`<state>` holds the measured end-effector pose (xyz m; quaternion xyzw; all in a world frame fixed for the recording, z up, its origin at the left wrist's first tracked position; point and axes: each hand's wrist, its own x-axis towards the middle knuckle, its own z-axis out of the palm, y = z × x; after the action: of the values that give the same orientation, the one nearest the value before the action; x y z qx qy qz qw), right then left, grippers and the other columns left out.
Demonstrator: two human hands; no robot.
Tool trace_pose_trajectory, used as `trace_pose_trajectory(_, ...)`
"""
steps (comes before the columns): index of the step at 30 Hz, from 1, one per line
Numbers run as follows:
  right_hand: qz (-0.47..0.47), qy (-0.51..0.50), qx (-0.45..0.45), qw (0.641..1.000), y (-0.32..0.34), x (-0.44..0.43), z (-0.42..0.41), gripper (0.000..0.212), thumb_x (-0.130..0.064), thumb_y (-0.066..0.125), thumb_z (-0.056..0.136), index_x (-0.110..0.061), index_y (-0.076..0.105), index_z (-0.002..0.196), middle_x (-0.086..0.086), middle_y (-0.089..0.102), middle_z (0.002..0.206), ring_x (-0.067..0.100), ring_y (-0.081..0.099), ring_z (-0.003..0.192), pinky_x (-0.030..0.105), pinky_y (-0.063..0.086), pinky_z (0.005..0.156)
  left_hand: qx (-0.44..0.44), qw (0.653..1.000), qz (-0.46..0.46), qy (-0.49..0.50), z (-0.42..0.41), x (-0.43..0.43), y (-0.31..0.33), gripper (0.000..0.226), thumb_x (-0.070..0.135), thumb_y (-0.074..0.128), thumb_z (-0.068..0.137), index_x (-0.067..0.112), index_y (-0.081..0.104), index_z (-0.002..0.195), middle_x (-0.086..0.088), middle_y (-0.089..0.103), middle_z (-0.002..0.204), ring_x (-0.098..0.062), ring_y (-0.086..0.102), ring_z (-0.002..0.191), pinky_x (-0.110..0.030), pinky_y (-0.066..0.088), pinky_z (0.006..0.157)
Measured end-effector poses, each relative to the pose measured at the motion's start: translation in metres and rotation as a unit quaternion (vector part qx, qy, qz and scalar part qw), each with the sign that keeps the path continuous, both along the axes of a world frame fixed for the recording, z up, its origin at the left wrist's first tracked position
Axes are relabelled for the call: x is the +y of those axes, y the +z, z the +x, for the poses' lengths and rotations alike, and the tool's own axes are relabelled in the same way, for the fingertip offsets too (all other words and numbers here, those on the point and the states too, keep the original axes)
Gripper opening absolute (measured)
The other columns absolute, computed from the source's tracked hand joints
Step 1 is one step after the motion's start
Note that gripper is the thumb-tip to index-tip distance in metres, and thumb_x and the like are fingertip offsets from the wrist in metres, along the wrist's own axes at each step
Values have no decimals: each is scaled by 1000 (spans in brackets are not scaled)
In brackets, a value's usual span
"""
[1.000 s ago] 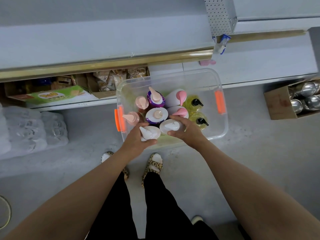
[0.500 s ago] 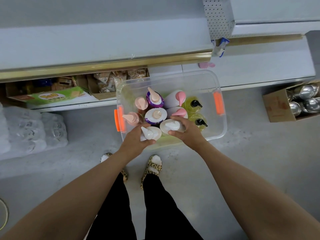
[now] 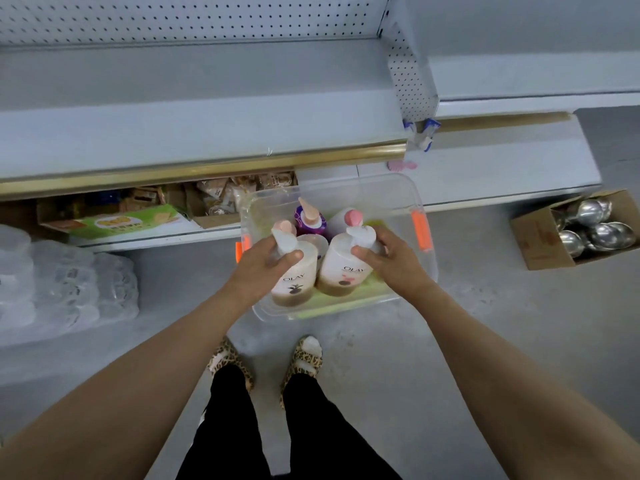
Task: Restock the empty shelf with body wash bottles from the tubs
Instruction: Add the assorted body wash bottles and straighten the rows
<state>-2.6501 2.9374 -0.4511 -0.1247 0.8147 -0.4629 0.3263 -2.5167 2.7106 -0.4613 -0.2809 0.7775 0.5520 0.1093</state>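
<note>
Careful: your left hand (image 3: pixel 263 268) grips one Olay bottle (image 3: pixel 294 284) by its pump neck, and your right hand (image 3: pixel 391 261) grips a second bottle (image 3: pixel 341 271) the same way. Held only at the top, either may slip and drop into the tub (image 3: pixel 408 188) beneath your hands.

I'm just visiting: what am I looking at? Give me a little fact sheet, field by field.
Place: shop aisle, empty grey shelf
Left grip: holds a white Olay bottle by its pump neck
Right grip: holds a second Olay bottle
Tub: clear, on the floor, pump bottles inside, including a purple bottle
Nearby: cardboard box of shiny metal items
</note>
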Motion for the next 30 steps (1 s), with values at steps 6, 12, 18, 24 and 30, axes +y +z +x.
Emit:
trace_pose_trajectory(6,-76,-64,4,995,67,-14,-21,25,-43,76,82,-32,70,105,-10,69,97,11,63,93,34,50,82,54,988,47,139,-19,-18,61,43,63,59,85,24,65,101,5,69,98,-16,65,94,-31,48,81)
trace_pose_trajectory(12,-184,-72,-3,980,143,-43,-40,34,-28,74,86,-3,68,108,6,67,94,18,62,88,38,49,79,134,960,134,207,-30,-24,138,80,82,62,67,5,57,85,-9,55,78,-17,55,73,-34,41,70)
trace_pose_trajectory(18,-254,-61,43,964,236,-94,-52,70,-57,80,70,1,65,105,13,58,88,23,53,81,39,41,75,196,920,206,268,-32,-41,221,53,58,61,86,8,72,99,-13,74,87,-22,70,66,-30,55,54)
trace_pose_trajectory(24,-283,-29,100,953,325,-157,-49,22,-40,72,89,-19,70,81,7,61,81,21,57,75,32,45,70,262,915,147,268,-17,-90,291,70,68,76,64,3,70,88,-12,73,89,-27,68,77,-46,57,82)
trace_pose_trajectory(30,-281,17,129,951,380,-225,-35,25,-42,70,90,-18,69,85,5,71,82,19,66,72,34,53,70,303,913,92,257,5,-151,338,47,60,74,73,14,66,69,-8,69,73,-23,65,65,-33,54,66)
